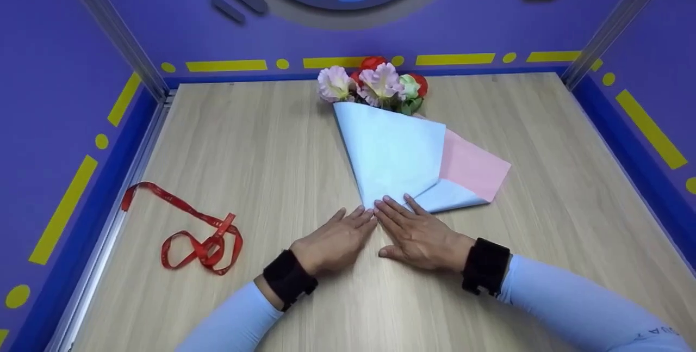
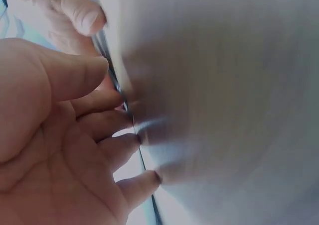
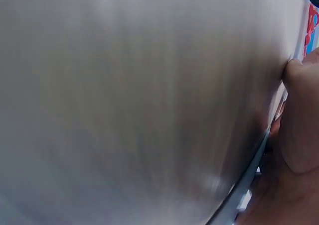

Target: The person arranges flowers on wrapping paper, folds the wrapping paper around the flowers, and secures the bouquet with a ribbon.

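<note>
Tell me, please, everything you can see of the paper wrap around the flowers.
The paper wrap is a flat cone of light blue sheet, matte like paper, with a pink layer showing on its right side. It lies on the wooden table, the wide mouth toward the far wall, where pink, red and green flowers stick out. Its narrow tip points at the person; the fingertips of the left hand and right hand touch it there.

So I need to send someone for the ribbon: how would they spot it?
Start at the wooden table, where the paper-wrapped bouquet lies in the middle. Look far left of the left hand, near the table's edge: the red ribbon lies alone, a thin looped strip.
</note>
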`<state>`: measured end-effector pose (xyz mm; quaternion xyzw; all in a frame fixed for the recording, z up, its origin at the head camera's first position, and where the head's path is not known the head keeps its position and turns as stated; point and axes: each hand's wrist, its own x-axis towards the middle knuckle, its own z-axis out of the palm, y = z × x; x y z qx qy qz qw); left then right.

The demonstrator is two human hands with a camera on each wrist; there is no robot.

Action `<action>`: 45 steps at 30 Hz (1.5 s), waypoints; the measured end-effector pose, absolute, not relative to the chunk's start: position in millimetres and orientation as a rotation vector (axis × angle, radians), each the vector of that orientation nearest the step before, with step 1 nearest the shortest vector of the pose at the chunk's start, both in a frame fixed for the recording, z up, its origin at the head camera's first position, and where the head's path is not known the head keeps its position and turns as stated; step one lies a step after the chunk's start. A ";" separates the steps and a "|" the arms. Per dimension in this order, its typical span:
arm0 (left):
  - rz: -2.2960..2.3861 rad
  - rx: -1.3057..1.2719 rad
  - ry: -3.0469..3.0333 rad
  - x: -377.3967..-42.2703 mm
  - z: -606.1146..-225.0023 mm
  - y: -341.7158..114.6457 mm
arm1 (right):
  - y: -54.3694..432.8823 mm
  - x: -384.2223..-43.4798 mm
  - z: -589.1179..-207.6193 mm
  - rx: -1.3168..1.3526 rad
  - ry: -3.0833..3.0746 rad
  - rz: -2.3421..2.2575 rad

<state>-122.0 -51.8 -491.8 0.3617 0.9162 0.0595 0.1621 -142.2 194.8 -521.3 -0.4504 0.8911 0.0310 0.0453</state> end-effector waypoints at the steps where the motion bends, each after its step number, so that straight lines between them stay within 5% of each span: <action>1: 0.173 1.038 2.612 -122.9 -491.1 -53.3 | 194.4 -142.0 -521.2 -1.376 2.716 0.098; 45: 0.155 1.028 2.678 -167.4 -483.2 -55.0 | 189.5 -133.9 -515.6 -1.410 2.731 0.113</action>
